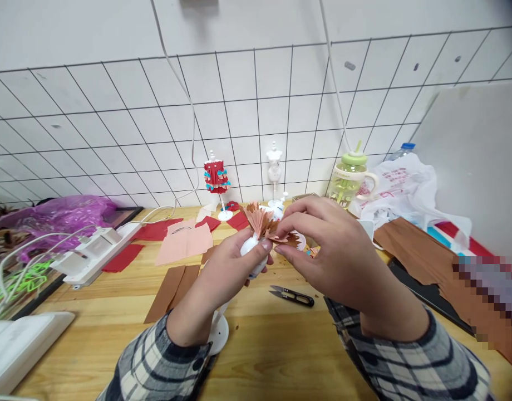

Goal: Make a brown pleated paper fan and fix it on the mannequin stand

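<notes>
My left hand (222,273) is wrapped round a small white mannequin form (251,248) whose stand and round base (219,333) show below my wrist. Pleated brown and pink paper pieces (262,221) fan out from the top of the form. My right hand (335,250) pinches the edge of this pleated paper (286,238) between thumb and fingers. Small black thread snips (293,296) lie on the wooden table (272,351) just below my hands.
Behind stand a mini mannequin in a red dress (216,178), a bare white one (274,167) and a green-lidded cup (348,178). Red, pink and brown sheets (185,245) lie left; a white power strip (93,253) and purple bag (59,214) further left. Brown sheets (423,250) and a plastic bag (406,184) are right.
</notes>
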A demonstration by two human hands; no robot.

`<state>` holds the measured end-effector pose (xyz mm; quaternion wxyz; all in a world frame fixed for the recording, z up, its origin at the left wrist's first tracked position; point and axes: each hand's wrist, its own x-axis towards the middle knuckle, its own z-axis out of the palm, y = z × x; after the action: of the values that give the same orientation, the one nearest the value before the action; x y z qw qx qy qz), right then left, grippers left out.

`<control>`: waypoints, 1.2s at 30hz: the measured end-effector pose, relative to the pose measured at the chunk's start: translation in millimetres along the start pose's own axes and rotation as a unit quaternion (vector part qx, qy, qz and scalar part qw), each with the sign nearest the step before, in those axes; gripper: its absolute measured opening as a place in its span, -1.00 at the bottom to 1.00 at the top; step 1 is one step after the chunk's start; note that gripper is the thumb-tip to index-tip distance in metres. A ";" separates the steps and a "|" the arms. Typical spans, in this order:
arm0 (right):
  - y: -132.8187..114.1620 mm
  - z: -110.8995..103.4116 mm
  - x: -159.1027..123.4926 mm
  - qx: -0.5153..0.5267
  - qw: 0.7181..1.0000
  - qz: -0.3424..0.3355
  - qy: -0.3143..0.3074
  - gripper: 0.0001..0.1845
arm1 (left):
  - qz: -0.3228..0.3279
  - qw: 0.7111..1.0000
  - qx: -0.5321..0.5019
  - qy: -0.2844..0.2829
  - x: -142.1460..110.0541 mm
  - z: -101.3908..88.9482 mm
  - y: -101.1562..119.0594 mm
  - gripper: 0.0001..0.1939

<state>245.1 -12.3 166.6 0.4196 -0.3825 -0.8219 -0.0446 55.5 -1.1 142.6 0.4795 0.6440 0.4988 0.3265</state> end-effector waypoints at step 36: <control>2.1 0.7 2.3 0.026 0.992 0.115 0.045 -0.88 | 0.092 0.976 0.185 0.063 -5.2 10.3 -1.5 -0.63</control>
<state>245.2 -9.2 167.3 0.4686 -0.4610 -0.7535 0.0076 62.8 -9.0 138.1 0.2874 0.7427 0.5183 0.3116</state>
